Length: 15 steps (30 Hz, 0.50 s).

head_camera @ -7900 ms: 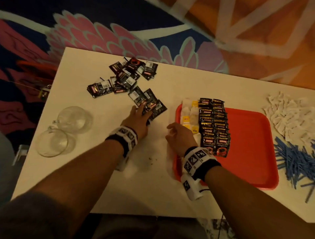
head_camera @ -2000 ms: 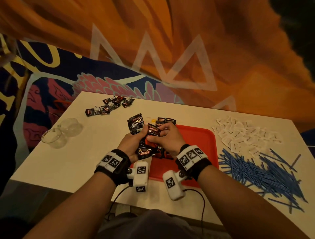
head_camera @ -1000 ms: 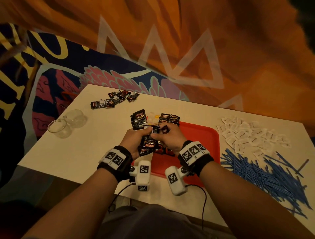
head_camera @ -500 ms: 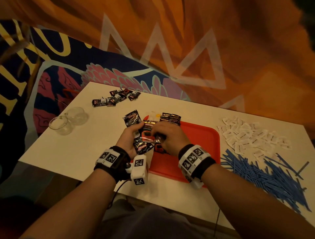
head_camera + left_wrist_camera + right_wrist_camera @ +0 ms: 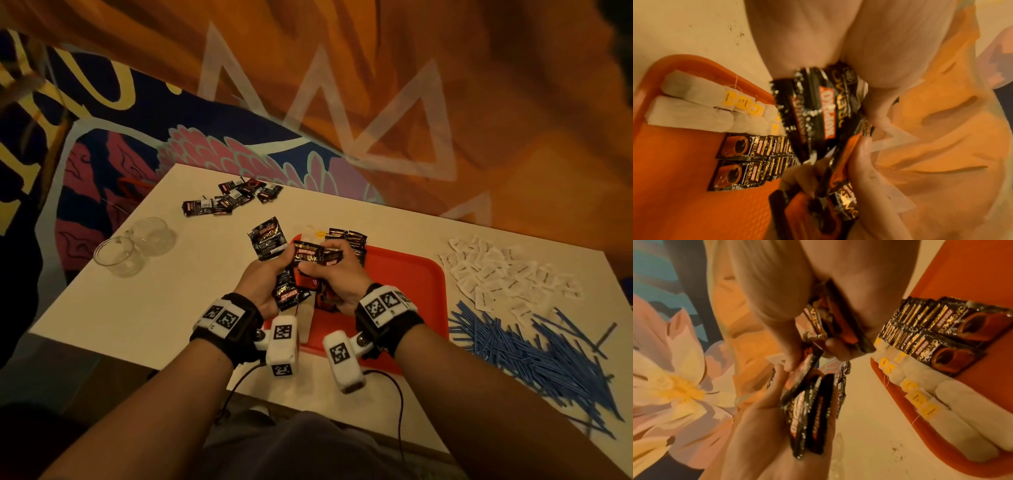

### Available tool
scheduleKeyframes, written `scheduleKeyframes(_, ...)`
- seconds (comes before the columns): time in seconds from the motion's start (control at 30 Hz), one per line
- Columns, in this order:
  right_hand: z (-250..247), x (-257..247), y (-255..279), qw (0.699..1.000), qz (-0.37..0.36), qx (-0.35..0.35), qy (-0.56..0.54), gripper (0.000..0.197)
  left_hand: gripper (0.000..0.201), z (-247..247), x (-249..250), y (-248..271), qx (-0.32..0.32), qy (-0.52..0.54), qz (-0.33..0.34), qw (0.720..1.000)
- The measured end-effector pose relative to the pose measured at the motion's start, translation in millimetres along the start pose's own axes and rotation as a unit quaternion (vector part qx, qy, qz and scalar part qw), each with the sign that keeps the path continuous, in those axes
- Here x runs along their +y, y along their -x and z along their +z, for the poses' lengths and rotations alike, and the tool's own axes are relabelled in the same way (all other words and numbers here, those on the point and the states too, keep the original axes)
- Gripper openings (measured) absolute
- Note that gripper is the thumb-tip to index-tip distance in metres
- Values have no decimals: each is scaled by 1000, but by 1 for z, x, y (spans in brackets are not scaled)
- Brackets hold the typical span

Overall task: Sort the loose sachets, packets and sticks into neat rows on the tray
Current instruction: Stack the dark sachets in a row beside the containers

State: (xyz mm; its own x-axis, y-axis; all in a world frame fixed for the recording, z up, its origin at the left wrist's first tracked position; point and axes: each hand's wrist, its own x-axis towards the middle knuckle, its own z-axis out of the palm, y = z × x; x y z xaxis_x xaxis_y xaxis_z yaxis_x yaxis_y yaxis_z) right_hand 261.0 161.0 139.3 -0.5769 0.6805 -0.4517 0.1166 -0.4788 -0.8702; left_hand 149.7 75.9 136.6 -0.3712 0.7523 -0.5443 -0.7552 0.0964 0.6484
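Observation:
Both hands meet above the left end of the red tray (image 5: 404,294). My left hand (image 5: 263,279) grips a fanned bunch of black coffee sachets (image 5: 269,240), seen close up in the left wrist view (image 5: 824,104). My right hand (image 5: 334,274) pinches a sachet (image 5: 308,255) out of that bunch and holds more sachets (image 5: 830,316) in its curled fingers. On the tray lie two rows of black sachets (image 5: 740,157) (image 5: 941,331) and a row of white tea bags (image 5: 701,107) (image 5: 949,402) with yellow tags.
More black sachets (image 5: 233,198) lie loose at the table's far left. Two clear glass cups (image 5: 133,245) stand at the left. White paper sachets (image 5: 507,274) and a heap of blue sticks (image 5: 537,353) lie right of the tray. The table's front edge (image 5: 137,359) is near my wrists.
Since 7.9 s ago my left hand has gathered the sachets nearest the tray and lifted them. In the last second both hands have kept working the bunch, my right hand shifting its pinch.

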Motion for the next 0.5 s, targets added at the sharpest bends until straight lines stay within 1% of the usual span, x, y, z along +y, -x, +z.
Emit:
scheduleKeyframes(0.07,6,-2,-4,1000,22,-6,-9,52,31,-3,9,0,-38,37,-33,998)
scheduleKeyframes(0.13,11,-4,-8,999,35,-23,-12,45,37,-6,17,0,-55,59,-54,995)
scheduleKeyframes(0.2,14,-7,-8,999,31,-22,-16,36,38,-10,24,-4,-36,39,-59,997)
scheduleKeyframes(0.27,14,-10,-8,999,26,-17,-41,27,32,-14,30,-11,-9,0,-41,999)
scheduleKeyframes(0.3,14,-11,-7,997,25,-19,-66,27,29,-17,33,-16,-3,-18,-30,999)
scheduleKeyframes(0.37,16,-12,-7,994,14,-14,-104,32,23,-21,38,-23,-5,-50,-22,998)
scheduleKeyframes(0.5,20,-16,-21,991,-7,56,-123,47,14,-24,47,-28,-40,-94,-37,994)
